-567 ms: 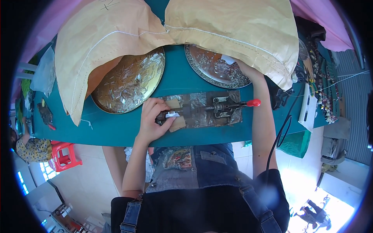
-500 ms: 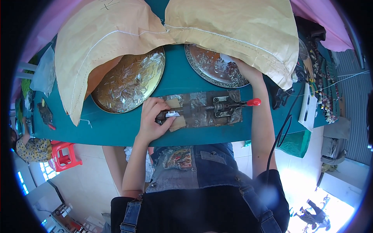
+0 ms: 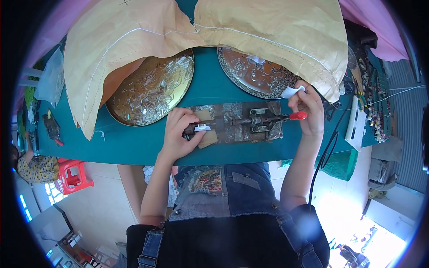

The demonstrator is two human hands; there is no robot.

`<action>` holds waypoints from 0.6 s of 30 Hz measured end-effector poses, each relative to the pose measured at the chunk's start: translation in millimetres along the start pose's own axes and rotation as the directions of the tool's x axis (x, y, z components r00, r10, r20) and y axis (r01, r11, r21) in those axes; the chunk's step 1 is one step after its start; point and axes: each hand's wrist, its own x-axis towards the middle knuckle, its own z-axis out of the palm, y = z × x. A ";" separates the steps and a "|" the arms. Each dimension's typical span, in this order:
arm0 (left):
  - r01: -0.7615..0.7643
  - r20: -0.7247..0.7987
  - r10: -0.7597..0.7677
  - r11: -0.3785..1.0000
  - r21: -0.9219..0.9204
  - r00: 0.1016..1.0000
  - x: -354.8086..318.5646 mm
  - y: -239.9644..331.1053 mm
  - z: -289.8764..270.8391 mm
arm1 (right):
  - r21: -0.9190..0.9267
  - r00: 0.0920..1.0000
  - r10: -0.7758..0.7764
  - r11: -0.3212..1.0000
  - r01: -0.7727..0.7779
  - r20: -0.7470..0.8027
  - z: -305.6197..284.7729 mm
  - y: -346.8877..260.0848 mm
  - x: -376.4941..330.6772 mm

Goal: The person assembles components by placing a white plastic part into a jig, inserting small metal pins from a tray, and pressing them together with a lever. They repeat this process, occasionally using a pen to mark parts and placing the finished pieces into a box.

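A push-type toggle clamp [image 3: 259, 120] with a red-tipped handle [image 3: 298, 115] is mounted on a taped, worn board [image 3: 230, 129] at the table's near edge. At the board's left end, my left hand [image 3: 178, 131] is closed around a dark metal block [image 3: 190, 130], thumb and fingers on either side. A small white piece [image 3: 202, 127] sits against that block, beside the thumb. My right hand [image 3: 308, 105] pinches a small, curved white piece [image 3: 292, 92] just above the red handle. What the white pieces are made of is too small to tell.
Two large brown paper bags [image 3: 268, 22] overhang two round trays. The left gold tray [image 3: 117, 117] holds many clear slivers; the right tray [image 3: 225, 73] holds small bits and another white piece [image 3: 255, 59]. A black cable [image 3: 333, 136] hangs right. A red stool [image 3: 76, 178] stands left.
My right hand has come out from under the right bag, back toward the red handle, bringing a white piece from the right tray. My left hand stays at the block.
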 end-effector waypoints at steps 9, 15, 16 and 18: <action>0.026 -0.032 -0.027 0.999 -0.026 0.999 0.2 1.7 1.6 | -0.563 0.863 -0.453 0.783 0.265 -0.223 43.0 -9.4 -26.1; 0.031 0.012 -0.031 0.999 -0.009 0.999 3.0 2.5 -2.2 | -0.705 0.648 -0.748 0.383 0.597 0.142 118.7 -15.6 -62.8; 0.036 0.009 -0.036 0.999 -0.009 0.999 2.1 0.4 -1.4 | -0.753 0.690 -0.662 0.286 0.592 0.291 133.9 -20.8 -59.6; 0.006 0.003 -0.006 1.000 -0.002 1.000 0.4 -0.8 -0.9 | -0.824 0.790 -0.506 0.240 0.514 0.346 153.1 -3.0 -31.9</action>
